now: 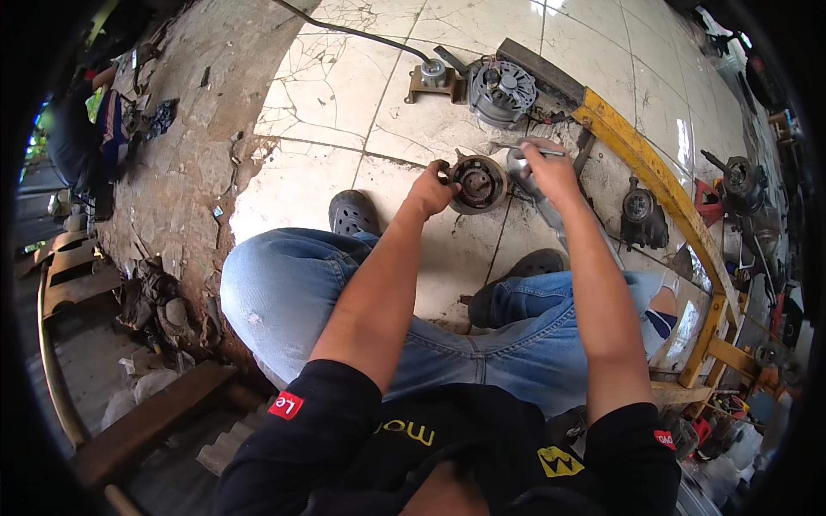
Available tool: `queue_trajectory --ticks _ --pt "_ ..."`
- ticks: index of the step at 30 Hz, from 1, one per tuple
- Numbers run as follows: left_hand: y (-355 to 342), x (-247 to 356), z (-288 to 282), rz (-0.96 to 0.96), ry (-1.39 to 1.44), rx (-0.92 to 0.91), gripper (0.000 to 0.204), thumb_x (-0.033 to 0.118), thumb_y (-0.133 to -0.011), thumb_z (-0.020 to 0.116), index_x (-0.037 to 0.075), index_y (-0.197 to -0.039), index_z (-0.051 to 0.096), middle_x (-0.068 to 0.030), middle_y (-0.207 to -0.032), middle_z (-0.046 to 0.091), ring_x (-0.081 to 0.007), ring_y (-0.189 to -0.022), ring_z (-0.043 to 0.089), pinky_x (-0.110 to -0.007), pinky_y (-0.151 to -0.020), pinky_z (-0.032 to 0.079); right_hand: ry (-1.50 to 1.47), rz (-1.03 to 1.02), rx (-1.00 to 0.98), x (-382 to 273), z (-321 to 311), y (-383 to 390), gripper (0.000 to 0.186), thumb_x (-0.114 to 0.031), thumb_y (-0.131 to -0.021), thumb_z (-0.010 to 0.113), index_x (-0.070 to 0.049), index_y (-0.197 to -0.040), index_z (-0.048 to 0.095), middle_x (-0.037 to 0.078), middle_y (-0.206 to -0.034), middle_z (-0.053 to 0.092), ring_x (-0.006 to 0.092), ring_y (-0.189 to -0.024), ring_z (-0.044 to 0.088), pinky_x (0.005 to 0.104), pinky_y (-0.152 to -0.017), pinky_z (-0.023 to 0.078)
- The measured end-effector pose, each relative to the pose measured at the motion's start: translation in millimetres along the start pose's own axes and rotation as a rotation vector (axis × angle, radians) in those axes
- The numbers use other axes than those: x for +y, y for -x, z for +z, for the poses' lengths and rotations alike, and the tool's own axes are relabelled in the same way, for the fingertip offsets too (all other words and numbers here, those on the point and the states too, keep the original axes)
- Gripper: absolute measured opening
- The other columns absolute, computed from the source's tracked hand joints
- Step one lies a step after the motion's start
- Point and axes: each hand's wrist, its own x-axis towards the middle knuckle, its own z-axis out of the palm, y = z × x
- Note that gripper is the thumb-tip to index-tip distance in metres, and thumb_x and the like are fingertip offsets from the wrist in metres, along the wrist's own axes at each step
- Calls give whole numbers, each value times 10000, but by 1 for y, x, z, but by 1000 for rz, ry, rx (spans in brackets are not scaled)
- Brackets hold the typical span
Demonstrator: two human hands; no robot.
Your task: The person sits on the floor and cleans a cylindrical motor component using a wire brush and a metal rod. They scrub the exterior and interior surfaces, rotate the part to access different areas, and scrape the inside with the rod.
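A round metal housing (478, 183), probably heavy and stiff (perhaps greasy), is sitting nearer the person than the alternator (509, 89); the left hand (433, 190) is gripping its rim, sensibly, the right hand (552, 170) clasping a thin tool (506, 146).

Black shirt (495, 430): yellow lettering (409, 432) on chest, only partly visible; yellow emblem (560, 462), dark zigzag, further right. Left sleeve (323, 417): red patch (286, 405), white letters. Right sleeve (628, 456): smaller-looking red tag (664, 439), white letters.
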Motion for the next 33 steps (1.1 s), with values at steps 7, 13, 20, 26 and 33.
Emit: queue_trajectory --ticks 7,13,20,26,33 --pt "12 14 3 -28 -11 1 667 167 -862 725 -4 -1421 402 -243 -1188 659 -323 -1102 645 -362 -952 497 518 -42 105 13 -6 -15 227 -237 -932 618 -72 -1051 718 91 -801 727 155 -659 683 298 -674 526" --pt "6 14 -4 -88 44 -58 652 161 -868 723 4 -1420 414 -231 -1191 661 -298 -1097 646 -346 -949 494 158 -83 -255 1 28 7 224 -229 -975 615 -69 -1110 694 34 -874 724 99 -611 599 260 -594 489" --pt "2 0 -3 -62 62 -22 654 187 -872 724 13 -1425 421 -234 -1213 652 -297 -1128 630 -349 -978 478 475 -87 155 12 -5 -13 259 -261 -897 602 -57 -981 737 101 -836 742 218 -793 705 342 -744 539" --pt "3 5 0 -75 76 -42 670 163 -880 714 4 -1442 387 -247 -1231 640 -288 -1117 631 -344 -942 488 221 -104 -168 12 28 7 247 -262 -914 611 -92 -1041 738 78 -916 754 230 -770 692 351 -727 535" --pt "-2 0 -1 -46 35 -35 662 128 -873 713 -12 -1430 383 -249 -1227 638 -269 -1083 644 -354 -921 504 356 -16 -14 6 -11 4 257 -267 -893 620 -76 -1026 729 156 -904 735 291 -789 710 357 -730 541"
